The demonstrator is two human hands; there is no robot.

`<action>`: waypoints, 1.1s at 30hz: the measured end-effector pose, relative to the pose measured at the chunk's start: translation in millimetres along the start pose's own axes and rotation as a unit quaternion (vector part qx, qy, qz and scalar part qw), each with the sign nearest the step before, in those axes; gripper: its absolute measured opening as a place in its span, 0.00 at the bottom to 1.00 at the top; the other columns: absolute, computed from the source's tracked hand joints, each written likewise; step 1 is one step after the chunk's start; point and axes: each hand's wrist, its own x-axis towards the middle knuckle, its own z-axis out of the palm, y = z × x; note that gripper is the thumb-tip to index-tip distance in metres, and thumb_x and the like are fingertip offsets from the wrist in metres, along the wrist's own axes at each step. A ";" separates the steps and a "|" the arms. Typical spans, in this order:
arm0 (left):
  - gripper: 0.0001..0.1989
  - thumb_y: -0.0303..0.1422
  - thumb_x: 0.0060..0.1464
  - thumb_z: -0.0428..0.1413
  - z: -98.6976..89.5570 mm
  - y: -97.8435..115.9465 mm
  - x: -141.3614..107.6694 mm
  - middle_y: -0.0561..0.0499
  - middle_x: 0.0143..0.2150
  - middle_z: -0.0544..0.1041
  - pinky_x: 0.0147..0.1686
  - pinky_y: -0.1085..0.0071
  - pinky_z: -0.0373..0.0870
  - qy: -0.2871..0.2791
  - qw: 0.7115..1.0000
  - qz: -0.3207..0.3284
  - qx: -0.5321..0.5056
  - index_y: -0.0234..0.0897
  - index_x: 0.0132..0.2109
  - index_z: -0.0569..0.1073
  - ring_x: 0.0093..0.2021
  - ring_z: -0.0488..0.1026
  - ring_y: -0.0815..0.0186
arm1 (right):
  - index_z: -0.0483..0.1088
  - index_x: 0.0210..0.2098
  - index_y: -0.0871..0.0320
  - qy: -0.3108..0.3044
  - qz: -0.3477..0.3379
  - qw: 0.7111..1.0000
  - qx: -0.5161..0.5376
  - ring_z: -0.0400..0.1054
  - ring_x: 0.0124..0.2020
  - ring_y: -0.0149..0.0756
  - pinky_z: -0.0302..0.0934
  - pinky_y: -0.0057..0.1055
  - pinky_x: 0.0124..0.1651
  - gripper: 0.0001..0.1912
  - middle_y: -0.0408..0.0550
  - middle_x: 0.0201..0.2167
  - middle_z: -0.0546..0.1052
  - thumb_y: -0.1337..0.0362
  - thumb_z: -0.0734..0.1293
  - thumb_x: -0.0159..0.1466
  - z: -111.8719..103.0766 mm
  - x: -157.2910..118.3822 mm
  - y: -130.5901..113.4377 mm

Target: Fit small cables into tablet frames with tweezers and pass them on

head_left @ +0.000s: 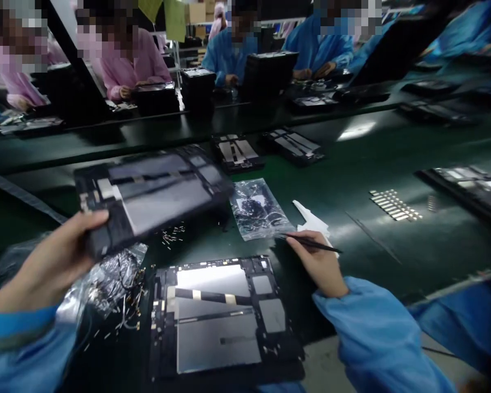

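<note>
My left hand (61, 254) grips the near left corner of an opened tablet (163, 191), thumb on top, and holds it tilted above the bench. The tablet is slightly blurred; its battery and dark ribbon strips face up. My right hand (319, 262) is closed around dark tweezers (315, 243), close to a clear plastic bag (259, 210) with dark parts inside. A second opened tablet (216, 344) lies flat on the bench in front of me, between my hands. White paper pieces (311, 218) lie just beyond my right hand.
Tiny loose parts (174, 236) and a crumpled plastic bag with small cables (114, 278) lie on the left. Two opened tablets (237, 152) rest farther back. A row of metal strips (395, 204) and another tablet (470, 188) are at right. Co-workers sit across the bench behind stacked tablets (270, 73).
</note>
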 end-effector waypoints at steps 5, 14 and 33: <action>0.35 0.46 0.16 0.66 -33.7 -68.2 -59.2 0.62 0.41 0.80 0.36 0.52 0.76 -0.118 0.979 -0.148 0.072 0.68 0.42 0.76 0.52 0.70 0.39 | 0.70 0.33 0.55 0.010 -0.029 0.999 -0.008 0.71 0.38 0.41 0.66 0.42 0.46 0.17 0.47 0.34 0.75 0.48 0.69 0.54 8.1 8.0 9.5; 0.25 0.45 0.33 0.68 -38.7 -138.3 -78.7 0.49 0.46 0.79 0.56 0.54 0.64 -0.208 0.965 -0.150 0.059 0.47 0.42 0.79 0.56 0.68 0.46 | 0.71 0.32 0.56 0.035 -0.034 0.998 -0.031 0.70 0.36 0.40 0.64 0.40 0.45 0.15 0.46 0.32 0.75 0.50 0.69 0.54 10.1 14.7 13.4; 0.25 0.51 0.40 0.63 -48.6 -146.8 -74.1 0.48 0.38 0.79 0.45 0.64 0.73 -0.261 0.951 -0.089 0.141 0.41 0.43 0.77 0.42 0.74 0.54 | 0.74 0.30 0.55 0.065 -0.039 0.997 -0.007 0.71 0.37 0.42 0.64 0.43 0.46 0.13 0.47 0.32 0.77 0.53 0.71 0.52 15.1 19.0 16.2</action>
